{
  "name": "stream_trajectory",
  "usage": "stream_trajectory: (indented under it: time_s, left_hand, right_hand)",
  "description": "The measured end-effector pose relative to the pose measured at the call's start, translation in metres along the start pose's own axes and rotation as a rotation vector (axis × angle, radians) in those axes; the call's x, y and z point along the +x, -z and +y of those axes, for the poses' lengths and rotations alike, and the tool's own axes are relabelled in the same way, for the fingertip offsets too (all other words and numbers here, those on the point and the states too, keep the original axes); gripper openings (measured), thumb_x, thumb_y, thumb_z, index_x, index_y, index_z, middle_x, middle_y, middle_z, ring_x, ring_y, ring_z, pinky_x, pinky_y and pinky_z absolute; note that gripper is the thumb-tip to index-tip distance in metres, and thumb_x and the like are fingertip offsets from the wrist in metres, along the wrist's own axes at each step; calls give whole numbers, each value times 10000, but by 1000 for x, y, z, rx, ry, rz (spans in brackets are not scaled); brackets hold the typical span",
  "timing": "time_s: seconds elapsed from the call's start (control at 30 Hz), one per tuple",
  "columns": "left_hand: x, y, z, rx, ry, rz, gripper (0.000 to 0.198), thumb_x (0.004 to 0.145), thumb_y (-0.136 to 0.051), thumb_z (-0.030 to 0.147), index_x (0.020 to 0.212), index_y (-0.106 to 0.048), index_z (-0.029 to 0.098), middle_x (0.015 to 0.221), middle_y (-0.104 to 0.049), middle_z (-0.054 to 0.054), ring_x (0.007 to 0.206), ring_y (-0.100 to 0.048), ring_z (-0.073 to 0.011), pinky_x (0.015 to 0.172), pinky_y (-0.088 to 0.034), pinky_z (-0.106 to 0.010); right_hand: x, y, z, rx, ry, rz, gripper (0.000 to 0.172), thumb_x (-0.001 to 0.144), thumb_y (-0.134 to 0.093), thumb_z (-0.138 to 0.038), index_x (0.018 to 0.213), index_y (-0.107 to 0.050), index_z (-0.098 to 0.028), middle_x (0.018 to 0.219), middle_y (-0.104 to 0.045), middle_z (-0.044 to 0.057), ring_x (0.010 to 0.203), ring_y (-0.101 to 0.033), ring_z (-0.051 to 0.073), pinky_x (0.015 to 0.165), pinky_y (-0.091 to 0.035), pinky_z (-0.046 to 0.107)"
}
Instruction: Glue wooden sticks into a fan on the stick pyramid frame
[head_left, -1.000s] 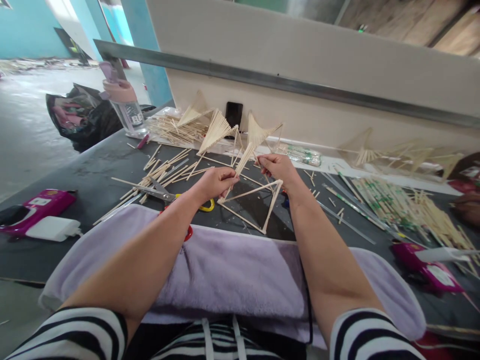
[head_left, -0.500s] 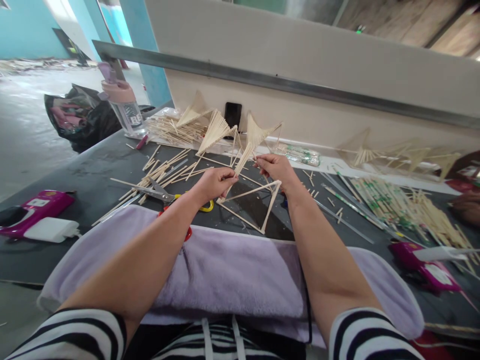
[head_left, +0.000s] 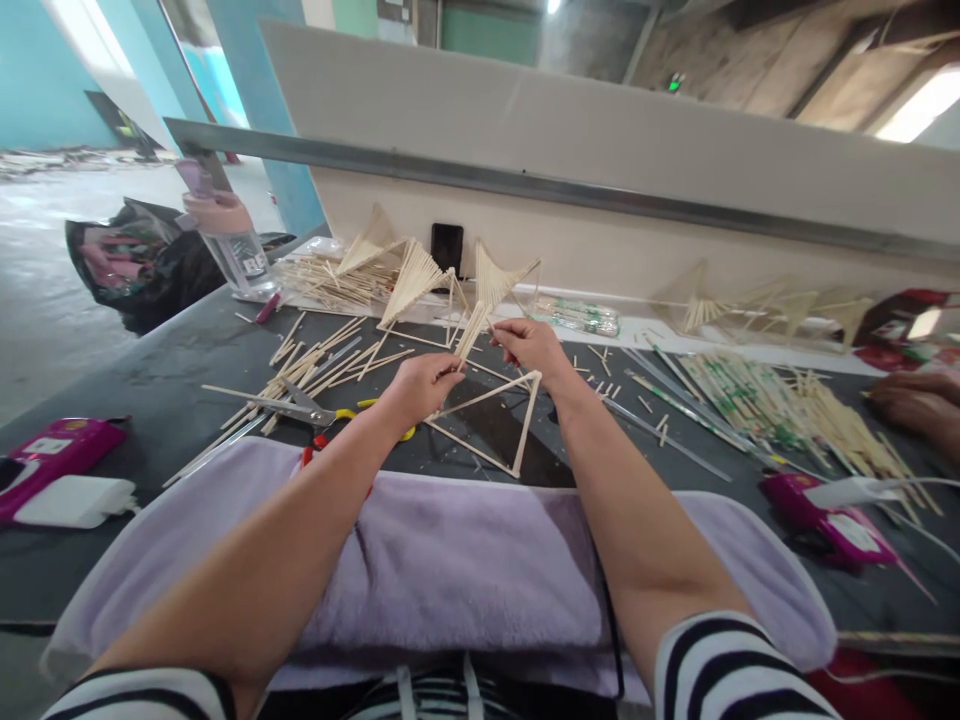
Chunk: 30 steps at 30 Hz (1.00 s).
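Observation:
A frame of thin wooden sticks (head_left: 526,425) stands on the dark table in front of me, a narrow fan of sticks (head_left: 472,332) rising from its left side. My left hand (head_left: 424,388) is closed in a pinch on the lower part of that fan. Just right of the fan's top, my right hand (head_left: 529,346) has thumb and fingertips pinched together, apparently on a thin stick whose length is mostly hidden. Scissors with yellow handles (head_left: 346,413) lie beside my left wrist. Behind my hands stand similar fanned stick models (head_left: 417,282).
Loose sticks (head_left: 330,365) cover the table at left, and bundled sticks (head_left: 750,400) lie at right. Magenta devices (head_left: 64,450) sit at both sides. A bottle (head_left: 238,245) stands back left. A lilac towel (head_left: 480,560) lines the near edge. Another person's hand (head_left: 915,405) rests far right.
The head view has tilted up a little and shifted right, so things sit lower and further left. Both hands keep their pinches at the stick frame, with only slight movement.

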<state>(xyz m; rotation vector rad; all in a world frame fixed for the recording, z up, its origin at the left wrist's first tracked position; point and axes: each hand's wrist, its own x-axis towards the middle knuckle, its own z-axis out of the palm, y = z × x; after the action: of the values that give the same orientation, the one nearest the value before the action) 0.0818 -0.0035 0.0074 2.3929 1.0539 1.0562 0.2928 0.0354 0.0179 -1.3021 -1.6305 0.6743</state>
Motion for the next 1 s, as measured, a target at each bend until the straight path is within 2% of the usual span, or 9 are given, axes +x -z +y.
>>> stream_trajectory:
  time_s: [0.13, 0.3, 0.37, 0.53, 0.77, 1.0]
  left_hand:
    - [-1, -8, -6, 32, -11, 37, 132, 808, -544, 238, 876, -644, 186, 677, -640, 16, 653, -593, -120, 664, -439, -208]
    - [-3, -15, -12, 94, -27, 117, 204, 801, -562, 246, 986, -628, 192, 837, -675, -15, 744, -613, -139, 751, -458, -238]
    - [-3, -16, -11, 107, -25, 125, 211, 804, -558, 245, 997, -625, 191, 856, -677, -22, 762, -617, -143, 768, -460, -245]
    - [-4, -16, -8, 131, -21, 118, 206, 804, -555, 230, 996, -620, 191, 888, -677, -32, 820, -620, -157, 791, -454, -250]
    - [-4, -15, -5, 164, -24, 101, 210, 807, -546, 214, 1005, -609, 183, 905, -671, -44, 851, -615, -168, 795, -446, -256]
    - [-4, -16, -5, 177, -16, 100, 233, 811, -540, 220, 1036, -588, 183, 893, -663, -40, 826, -608, -169, 776, -443, -261]
  right_hand:
    - [-2, -2, -5, 19, -10, -8, 174, 774, -567, -289, 860, -639, -155, 712, -664, 19, 399, -492, 61, 398, -379, 189]
    - [-6, -7, -16, 221, -32, 0, 209, 778, -597, -350, 871, -507, -186, 767, -663, 10, 386, -495, 62, 336, -327, 178]
    - [-8, -6, -20, 275, -48, -17, 251, 759, -624, -392, 828, -490, -192, 710, -648, -6, 394, -501, 65, 335, -315, 172]
    - [-11, 0, -27, 319, -189, -136, 270, 689, -699, -406, 761, -597, -166, 471, -535, -37, 404, -470, 67, 367, -314, 167]
    - [-12, 2, -42, 346, -291, -159, 282, 607, -758, -358, 754, -652, -143, 447, -538, -30, 380, -434, 62, 348, -270, 177]
    - [-13, -1, -50, 328, -311, -126, 200, 632, -744, -282, 738, -651, -140, 436, -517, -41, 364, -419, 55, 328, -243, 173]
